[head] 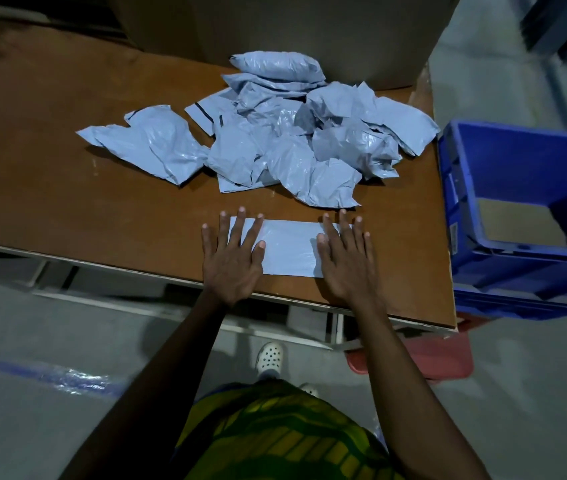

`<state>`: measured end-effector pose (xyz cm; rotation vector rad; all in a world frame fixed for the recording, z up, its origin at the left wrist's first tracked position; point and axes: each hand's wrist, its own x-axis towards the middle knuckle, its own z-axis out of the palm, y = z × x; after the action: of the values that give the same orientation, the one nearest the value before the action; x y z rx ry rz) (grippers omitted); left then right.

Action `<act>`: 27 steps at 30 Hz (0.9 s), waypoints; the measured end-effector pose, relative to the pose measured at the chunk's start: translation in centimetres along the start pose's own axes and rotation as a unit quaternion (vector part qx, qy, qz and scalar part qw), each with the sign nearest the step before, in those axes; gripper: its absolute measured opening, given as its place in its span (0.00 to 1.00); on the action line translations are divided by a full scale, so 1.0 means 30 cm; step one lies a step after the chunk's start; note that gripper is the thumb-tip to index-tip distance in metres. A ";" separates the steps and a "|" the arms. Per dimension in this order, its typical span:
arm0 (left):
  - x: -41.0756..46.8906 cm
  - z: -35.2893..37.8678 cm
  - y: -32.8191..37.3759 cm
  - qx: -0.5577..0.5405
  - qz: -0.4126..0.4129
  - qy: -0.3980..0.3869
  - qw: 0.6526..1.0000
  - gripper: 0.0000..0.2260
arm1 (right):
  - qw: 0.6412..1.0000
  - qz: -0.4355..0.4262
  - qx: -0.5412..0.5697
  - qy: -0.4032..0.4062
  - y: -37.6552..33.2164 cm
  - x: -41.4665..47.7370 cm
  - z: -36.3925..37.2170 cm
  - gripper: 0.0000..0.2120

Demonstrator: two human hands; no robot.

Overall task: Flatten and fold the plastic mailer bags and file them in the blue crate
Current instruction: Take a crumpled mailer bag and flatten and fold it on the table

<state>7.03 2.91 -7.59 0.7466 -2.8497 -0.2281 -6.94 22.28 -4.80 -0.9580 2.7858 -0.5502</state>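
A flat, folded grey-blue mailer bag [289, 247] lies near the front edge of the brown table [67, 188]. My left hand [231, 258] presses flat on its left end with fingers spread. My right hand [344, 258] presses flat on its right end. Behind it sits a heap of several crumpled grey-blue mailer bags [275, 133]. The blue crate [517, 216] stands to the right of the table, tilted, with its open side showing.
A large cardboard box [292, 29] stands at the back of the table behind the heap. A red object [448, 358] lies on the floor under the table's right end. My feet in white clogs [270, 356] are below the table edge.
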 end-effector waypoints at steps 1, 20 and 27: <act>-0.001 -0.009 0.009 -0.008 -0.004 0.006 1.000 0.26 | 1.000 -0.013 0.008 0.009 0.002 -0.003 -0.007 0.30; 0.063 0.044 0.092 -0.039 0.057 0.016 0.997 0.25 | 0.996 -0.023 -0.043 0.080 0.008 -0.020 0.055 0.27; 0.064 0.020 0.094 -0.050 0.059 0.000 0.997 0.25 | 0.996 -0.027 -0.035 0.073 -0.004 -0.023 0.042 0.27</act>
<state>3.92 4.46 -7.35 0.5564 -2.8469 -0.3500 -6.02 22.25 -5.90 -1.0492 2.9347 -0.5547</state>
